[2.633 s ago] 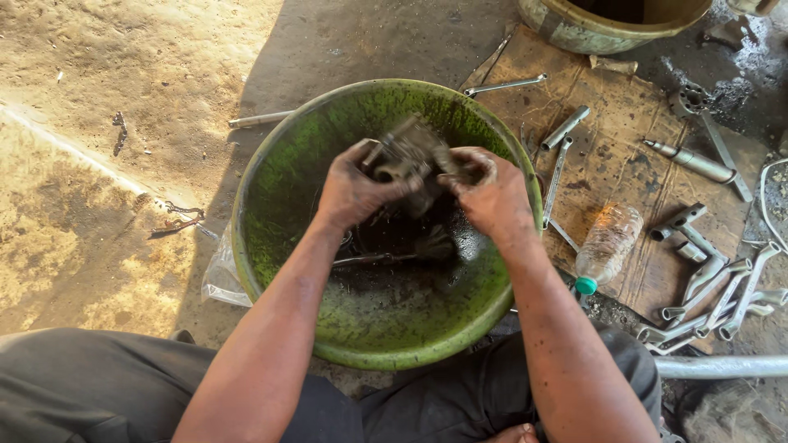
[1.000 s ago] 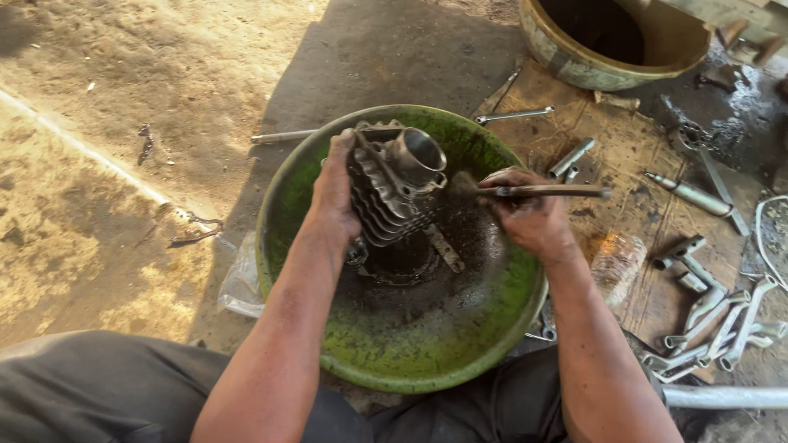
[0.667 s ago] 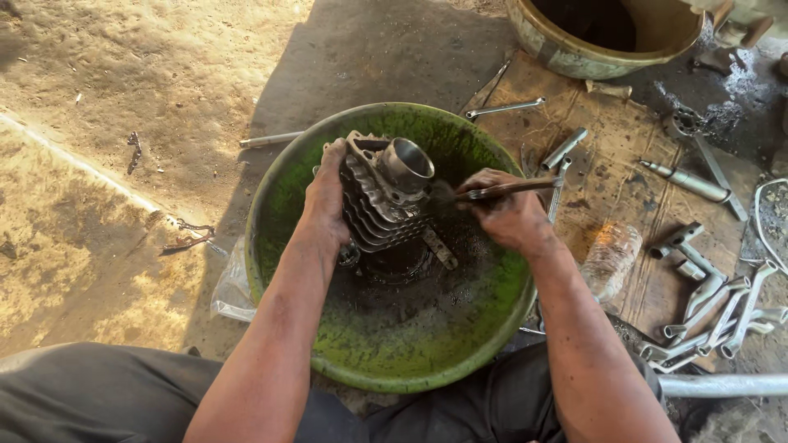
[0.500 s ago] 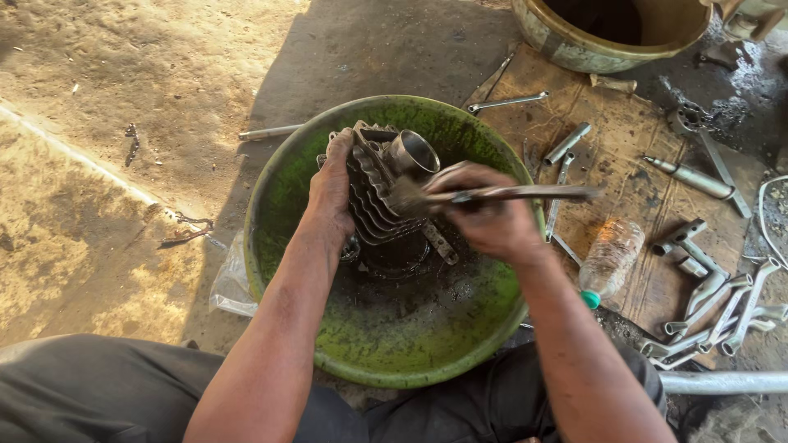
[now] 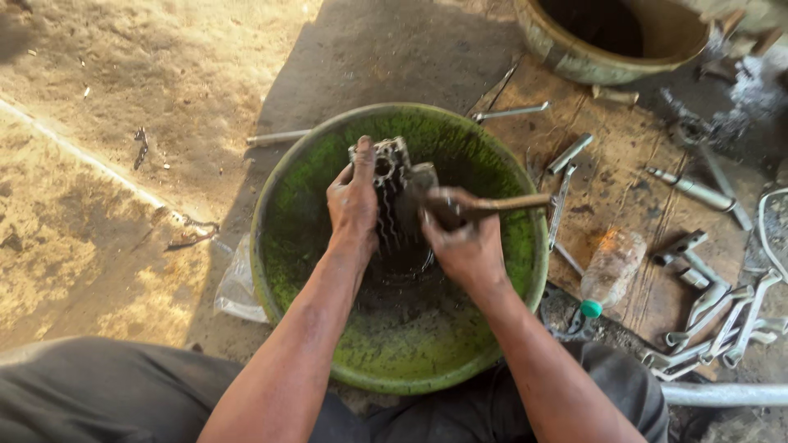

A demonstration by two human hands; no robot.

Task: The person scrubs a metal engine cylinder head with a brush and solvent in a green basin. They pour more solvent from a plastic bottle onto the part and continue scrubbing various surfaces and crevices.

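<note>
My left hand (image 5: 355,197) is clamped over the top of the finned engine cylinder (image 5: 392,184), holding it on edge inside the green basin (image 5: 394,361), while my right hand (image 5: 464,238) is clenched round a wooden-handled brush (image 5: 501,203) whose head presses against the cylinder's side. I judge the step to be scrubbing grime out of the fins over the dark liquid pooled in the basin; the next move calls for a firm hold with the left and a turn of the part to offer an unscrubbed face. The brush head and most of the cylinder sit behind my hands, so I cannot tell how clean the fins are. To the right on the wooden board lie a plastic bottle (image 5: 611,267) and spanners (image 5: 722,324), partly cut off.
</note>
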